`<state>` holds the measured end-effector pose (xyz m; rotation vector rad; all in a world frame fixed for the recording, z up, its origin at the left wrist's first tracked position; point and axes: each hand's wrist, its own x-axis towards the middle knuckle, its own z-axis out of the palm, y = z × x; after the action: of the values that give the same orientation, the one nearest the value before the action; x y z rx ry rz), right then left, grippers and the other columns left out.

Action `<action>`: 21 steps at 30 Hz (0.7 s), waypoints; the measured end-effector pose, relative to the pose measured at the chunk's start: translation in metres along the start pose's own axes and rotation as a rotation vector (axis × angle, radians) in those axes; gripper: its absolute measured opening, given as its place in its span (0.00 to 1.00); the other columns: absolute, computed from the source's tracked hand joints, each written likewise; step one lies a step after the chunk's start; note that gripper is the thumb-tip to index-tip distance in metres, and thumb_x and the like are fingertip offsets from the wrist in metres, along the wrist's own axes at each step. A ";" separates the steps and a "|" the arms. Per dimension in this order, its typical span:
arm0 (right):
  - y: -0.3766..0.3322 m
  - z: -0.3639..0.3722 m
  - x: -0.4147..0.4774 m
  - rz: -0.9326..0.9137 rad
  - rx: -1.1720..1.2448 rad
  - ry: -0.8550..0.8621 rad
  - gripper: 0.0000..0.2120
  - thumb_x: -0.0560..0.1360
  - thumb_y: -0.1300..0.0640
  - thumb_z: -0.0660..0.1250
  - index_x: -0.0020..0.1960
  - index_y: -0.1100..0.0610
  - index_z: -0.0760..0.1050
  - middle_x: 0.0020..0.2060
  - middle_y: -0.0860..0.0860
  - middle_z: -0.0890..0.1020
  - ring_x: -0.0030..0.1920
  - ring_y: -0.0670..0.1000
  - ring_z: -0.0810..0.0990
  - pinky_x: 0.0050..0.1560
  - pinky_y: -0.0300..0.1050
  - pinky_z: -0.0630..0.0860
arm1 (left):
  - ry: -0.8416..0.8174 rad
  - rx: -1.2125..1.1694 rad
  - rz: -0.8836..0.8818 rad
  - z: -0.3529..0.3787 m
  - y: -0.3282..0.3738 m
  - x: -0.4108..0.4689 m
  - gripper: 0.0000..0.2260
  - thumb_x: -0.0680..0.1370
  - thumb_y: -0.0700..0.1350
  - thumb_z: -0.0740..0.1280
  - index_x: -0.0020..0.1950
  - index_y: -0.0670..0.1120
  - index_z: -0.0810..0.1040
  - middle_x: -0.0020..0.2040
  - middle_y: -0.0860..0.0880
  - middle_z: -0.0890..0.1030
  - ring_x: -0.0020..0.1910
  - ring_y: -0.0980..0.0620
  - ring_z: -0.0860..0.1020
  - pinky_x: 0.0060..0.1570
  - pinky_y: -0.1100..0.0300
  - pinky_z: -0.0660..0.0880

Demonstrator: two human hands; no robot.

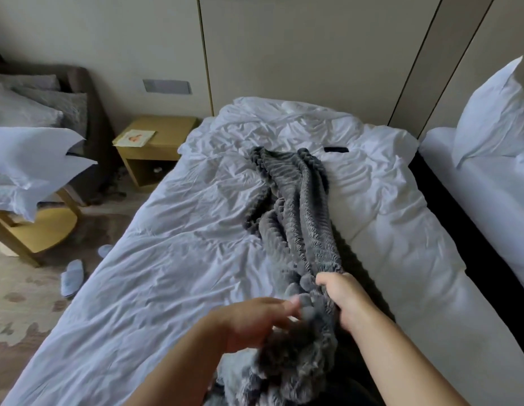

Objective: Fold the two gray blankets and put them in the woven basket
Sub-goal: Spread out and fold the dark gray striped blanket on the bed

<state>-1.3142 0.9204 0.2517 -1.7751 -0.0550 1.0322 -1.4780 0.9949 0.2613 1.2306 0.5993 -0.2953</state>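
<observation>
A gray ribbed blanket (295, 206) with pom-pom edging lies bunched in a long strip down the middle of the white bed (172, 259). Its near end rises off the sheet into my hands. My right hand (345, 300) grips the bunched blanket from the right side. My left hand (254, 320) is blurred and reaches in from the left, its fingertips at the pom-pom edge of the same blanket. More gray fabric hangs below my hands at the bottom edge. I see one blanket clearly. No woven basket is in view.
A black phone (336, 149) lies on the bed beyond the blanket. A wooden nightstand (155, 148) stands left of the bed, with a chair piled with pillows (29, 159) and slippers (71, 276) on the floor. A second bed with a pillow (495, 112) is at right.
</observation>
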 end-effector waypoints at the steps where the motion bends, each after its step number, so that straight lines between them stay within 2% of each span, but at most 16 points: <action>1: 0.009 0.001 0.000 0.021 -0.003 -0.023 0.08 0.66 0.68 0.63 0.42 0.68 0.79 0.29 0.62 0.80 0.27 0.58 0.80 0.33 0.51 0.78 | 0.030 -0.071 -0.087 -0.003 -0.008 0.008 0.19 0.76 0.61 0.59 0.56 0.49 0.76 0.44 0.50 0.77 0.34 0.55 0.72 0.29 0.66 0.69; 3: 0.025 0.004 0.001 0.054 -0.025 -0.064 0.07 0.66 0.67 0.63 0.40 0.66 0.79 0.30 0.62 0.81 0.30 0.59 0.81 0.36 0.56 0.79 | 0.056 -0.210 -0.188 0.000 -0.025 0.022 0.21 0.78 0.62 0.58 0.57 0.48 0.76 0.45 0.47 0.79 0.32 0.53 0.75 0.28 0.64 0.72; 5: 0.041 0.007 0.001 0.084 -0.004 -0.103 0.06 0.66 0.66 0.65 0.40 0.65 0.80 0.34 0.63 0.83 0.34 0.61 0.82 0.41 0.62 0.80 | 0.135 -0.293 -0.191 0.004 -0.042 0.038 0.14 0.77 0.56 0.65 0.55 0.47 0.80 0.49 0.44 0.84 0.37 0.51 0.81 0.34 0.61 0.78; 6: 0.049 0.006 0.003 0.101 0.030 -0.109 0.06 0.67 0.65 0.67 0.42 0.65 0.80 0.36 0.63 0.84 0.36 0.62 0.83 0.41 0.61 0.80 | 0.199 -0.302 -0.182 0.007 -0.050 0.044 0.11 0.76 0.51 0.69 0.55 0.48 0.80 0.50 0.43 0.84 0.40 0.50 0.83 0.38 0.59 0.80; 8: 0.063 0.001 0.009 0.116 0.072 -0.069 0.11 0.69 0.60 0.71 0.50 0.64 0.81 0.43 0.60 0.85 0.42 0.59 0.84 0.42 0.52 0.82 | 0.333 -0.313 -0.230 0.009 -0.062 0.055 0.13 0.74 0.41 0.72 0.57 0.48 0.78 0.47 0.42 0.85 0.40 0.48 0.84 0.39 0.56 0.81; 9: 0.067 -0.006 0.014 0.128 0.081 -0.016 0.14 0.71 0.56 0.72 0.53 0.62 0.80 0.47 0.58 0.85 0.46 0.58 0.83 0.47 0.51 0.81 | 0.364 -0.315 -0.272 0.008 -0.067 0.059 0.14 0.73 0.37 0.71 0.57 0.48 0.77 0.45 0.41 0.85 0.38 0.47 0.84 0.37 0.55 0.81; 11: 0.072 -0.026 0.023 0.188 0.186 0.110 0.18 0.72 0.51 0.71 0.58 0.59 0.78 0.53 0.55 0.82 0.52 0.58 0.81 0.57 0.58 0.77 | 0.348 -0.305 -0.354 0.004 -0.074 0.061 0.10 0.74 0.32 0.65 0.48 0.46 0.81 0.39 0.41 0.84 0.30 0.48 0.83 0.29 0.56 0.80; 13: 0.062 -0.052 0.030 0.221 0.346 0.304 0.18 0.73 0.50 0.70 0.58 0.57 0.76 0.54 0.54 0.80 0.54 0.58 0.80 0.58 0.60 0.77 | 0.410 -0.262 -0.401 -0.007 -0.080 0.061 0.12 0.75 0.33 0.63 0.36 0.41 0.82 0.33 0.42 0.82 0.27 0.48 0.81 0.25 0.58 0.79; 14: 0.052 -0.065 0.031 0.188 0.400 0.422 0.17 0.73 0.51 0.70 0.58 0.57 0.76 0.52 0.54 0.80 0.52 0.57 0.80 0.55 0.58 0.78 | 0.490 -0.270 -0.396 -0.014 -0.080 0.060 0.10 0.75 0.34 0.63 0.36 0.38 0.81 0.33 0.41 0.82 0.29 0.46 0.81 0.27 0.57 0.80; 16: 0.030 -0.084 0.031 -0.014 0.422 0.644 0.08 0.72 0.55 0.69 0.49 0.57 0.78 0.41 0.53 0.79 0.42 0.55 0.79 0.44 0.50 0.78 | 0.658 -0.407 -0.286 -0.027 -0.082 0.059 0.08 0.74 0.33 0.61 0.37 0.35 0.78 0.30 0.38 0.80 0.26 0.43 0.80 0.25 0.52 0.79; 18: 0.010 -0.085 0.025 -0.304 0.368 0.776 0.02 0.69 0.59 0.67 0.41 0.55 0.75 0.37 0.53 0.78 0.39 0.54 0.76 0.40 0.51 0.75 | 0.765 -0.561 -0.053 -0.034 -0.075 0.056 0.12 0.72 0.29 0.56 0.40 0.38 0.78 0.29 0.39 0.79 0.25 0.43 0.78 0.25 0.52 0.78; 19: 0.003 -0.076 0.022 -0.418 0.315 0.763 0.04 0.67 0.59 0.67 0.41 0.55 0.74 0.38 0.53 0.78 0.39 0.54 0.76 0.41 0.50 0.75 | 0.743 -0.545 0.074 -0.031 -0.070 0.053 0.16 0.70 0.27 0.55 0.40 0.42 0.80 0.31 0.39 0.80 0.27 0.43 0.79 0.28 0.52 0.78; 21: -0.002 -0.041 0.019 -0.471 0.144 0.559 0.05 0.67 0.59 0.68 0.42 0.54 0.75 0.38 0.51 0.79 0.39 0.53 0.76 0.41 0.45 0.72 | 0.541 -0.435 0.281 -0.021 -0.057 0.047 0.20 0.65 0.27 0.57 0.41 0.46 0.82 0.33 0.42 0.81 0.30 0.45 0.79 0.30 0.57 0.77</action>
<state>-1.2747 0.9001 0.2456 -1.7451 -0.0456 0.1851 -1.4752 1.0008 0.1850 0.9481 0.8866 0.4037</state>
